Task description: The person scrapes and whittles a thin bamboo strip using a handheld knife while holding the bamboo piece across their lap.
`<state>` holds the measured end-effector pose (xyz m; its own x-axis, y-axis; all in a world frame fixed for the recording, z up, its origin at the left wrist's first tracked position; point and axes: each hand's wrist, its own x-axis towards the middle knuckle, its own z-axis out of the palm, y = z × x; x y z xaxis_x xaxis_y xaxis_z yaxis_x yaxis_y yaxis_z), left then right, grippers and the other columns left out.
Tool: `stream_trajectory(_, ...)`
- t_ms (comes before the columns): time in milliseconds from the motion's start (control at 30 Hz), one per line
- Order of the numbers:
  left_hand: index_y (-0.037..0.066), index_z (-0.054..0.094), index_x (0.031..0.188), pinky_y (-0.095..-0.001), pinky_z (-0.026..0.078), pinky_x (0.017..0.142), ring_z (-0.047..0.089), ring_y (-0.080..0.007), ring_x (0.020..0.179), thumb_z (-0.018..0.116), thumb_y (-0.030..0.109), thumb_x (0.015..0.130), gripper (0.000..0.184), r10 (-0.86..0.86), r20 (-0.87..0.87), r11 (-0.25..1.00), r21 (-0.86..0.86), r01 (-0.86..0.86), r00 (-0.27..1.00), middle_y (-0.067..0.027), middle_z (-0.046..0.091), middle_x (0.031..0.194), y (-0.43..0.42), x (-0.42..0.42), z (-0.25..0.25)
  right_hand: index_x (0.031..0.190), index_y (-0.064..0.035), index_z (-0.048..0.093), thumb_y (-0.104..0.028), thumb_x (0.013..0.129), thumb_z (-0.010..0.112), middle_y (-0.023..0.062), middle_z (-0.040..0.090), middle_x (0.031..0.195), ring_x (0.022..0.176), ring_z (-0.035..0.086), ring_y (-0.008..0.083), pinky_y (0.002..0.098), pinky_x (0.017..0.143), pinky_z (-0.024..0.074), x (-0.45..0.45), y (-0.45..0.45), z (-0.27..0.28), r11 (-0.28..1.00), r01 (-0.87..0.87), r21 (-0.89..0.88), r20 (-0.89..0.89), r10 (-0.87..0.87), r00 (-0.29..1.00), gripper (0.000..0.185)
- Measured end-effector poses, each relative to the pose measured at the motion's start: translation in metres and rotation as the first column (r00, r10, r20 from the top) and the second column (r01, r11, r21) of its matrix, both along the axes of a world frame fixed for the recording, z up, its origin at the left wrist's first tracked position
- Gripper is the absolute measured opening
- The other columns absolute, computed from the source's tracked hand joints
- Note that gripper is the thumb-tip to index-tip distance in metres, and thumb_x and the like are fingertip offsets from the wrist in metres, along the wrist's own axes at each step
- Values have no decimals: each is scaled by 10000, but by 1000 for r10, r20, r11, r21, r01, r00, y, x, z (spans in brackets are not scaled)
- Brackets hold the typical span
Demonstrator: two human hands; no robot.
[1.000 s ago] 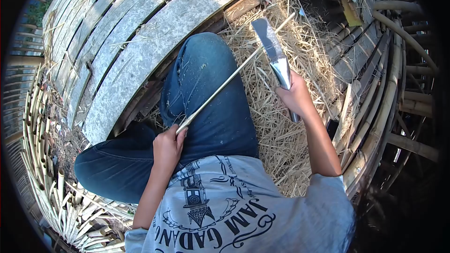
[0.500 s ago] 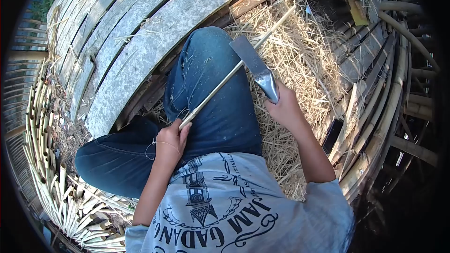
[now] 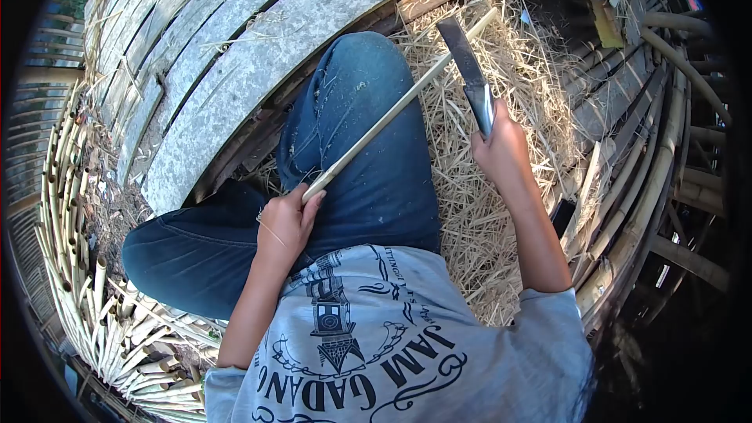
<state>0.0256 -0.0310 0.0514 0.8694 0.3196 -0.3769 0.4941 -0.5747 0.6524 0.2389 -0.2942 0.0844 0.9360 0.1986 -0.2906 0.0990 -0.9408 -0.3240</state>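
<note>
A long pale bamboo stick point(image 3: 384, 119) slants up and to the right across my jeans, its near end gripped by my left hand point(image 3: 283, 221). In my right hand point(image 3: 501, 149) is a machete point(image 3: 464, 55) with a short dark blade and a shiny metal handle. The blade lies across the stick near its far end, beyond my knee. Whether the edge touches the stick, I cannot tell. A thin strand hangs by my left wrist.
Straw-like shavings point(image 3: 478, 211) cover the ground right of my leg. Weathered planks point(image 3: 235, 102) form a platform ahead and left. Cut bamboo poles point(image 3: 110, 345) are piled at the left, and long bamboo strips point(image 3: 638, 188) lie at the right.
The machete has moved to the right and up along the stick, toward its far end, and its blade is turned more upright. My left hand keeps its hold on the stick.
</note>
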Motion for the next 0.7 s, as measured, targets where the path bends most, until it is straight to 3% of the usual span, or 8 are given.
stream_trajectory(100, 11, 631, 854, -501, 476, 571, 613, -442, 644, 641, 270, 942, 273, -15, 37, 1000, 14, 15, 999, -237, 607, 660, 1, -4, -6, 1203, 22, 557, -5, 753, 601, 153, 630, 764, 659, 610, 215, 335, 653, 497, 14, -18, 9, 979, -116, 170, 2, 118, 993, 453)
stream_trajectory(133, 11, 631, 854, -501, 476, 571, 613, -442, 644, 641, 270, 942, 273, -20, 41, 1000, 10, 20, 999, -237, 607, 660, 0, -3, -11, 1086, 26, 573, -5, 754, 590, 222, 642, 743, 698, 680, 339, 412, 686, 522, 17, -16, 22, 961, -118, 249, -9, 124, 992, 334)
stream_trajectory(233, 12, 630, 857, -503, 475, 573, 613, -441, 646, 637, 273, 944, 275, -2, 65, 1000, 3, 1, 998, -238, 604, 658, -8, -2, -20, 1100, 27, 578, -5, 753, 592, 187, 628, 737, 653, 639, 285, 372, 666, 513, 33, -26, 17, 943, -126, 309, 32, 122, 992, 349)
stream_trajectory(300, 12, 628, 865, -504, 472, 571, 613, -440, 643, 640, 262, 942, 261, -7, 56, 1000, 6, 7, 998, -236, 604, 658, -7, 0, -16, 1098, 25, 599, 5, 746, 591, 168, 643, 769, 686, 641, 274, 372, 693, 513, 19, -5, 17, 956, 94, 278, -119, -63, 991, 353)
stream_trajectory(367, 9, 614, 852, -504, 465, 564, 609, -442, 638, 645, 244, 938, 253, 3, 77, 1000, 22, -5, 997, -234, 600, 653, -5, 2, -9, 1102, 28, 603, 2, 755, 605, 188, 659, 794, 713, 665, 291, 375, 709, 522, -1, -4, -3, 928, -79, 363, -132, 135, 982, 348)
stream_trajectory(467, 6, 615, 845, -499, 463, 563, 605, -443, 638, 645, 233, 936, 246, -19, 80, 1000, 20, 17, 997, -238, 596, 652, -4, -1, -16, 1136, 28, 588, -11, 766, 630, 206, 677, 826, 730, 683, 316, 373, 716, 530, 2, -7, 1, 946, -109, 305, -151, 162, 975, 374)
stream_trajectory(567, 5, 614, 837, -500, 465, 569, 607, -441, 640, 648, 235, 934, 252, -6, 77, 999, -38, 9, 997, -240, 595, 653, -6, 1, -23, 1174, 25, 565, -5, 777, 593, 240, 673, 841, 727, 683, 348, 397, 708, 532, 8, 8, 6, 930, 180, 320, -164, -133, 977, 399)
stream_trajectory(700, 6, 614, 835, -505, 464, 570, 605, -444, 641, 646, 237, 935, 253, 4, 64, 1000, -23, -3, 998, -244, 594, 658, -2, 0, -11, 1175, 24, 567, -56, 769, 608, 266, 677, 883, 792, 696, 391, 449, 738, 536, -26, 10, -18, 952, -94, 292, -96, 127, 987, 416)
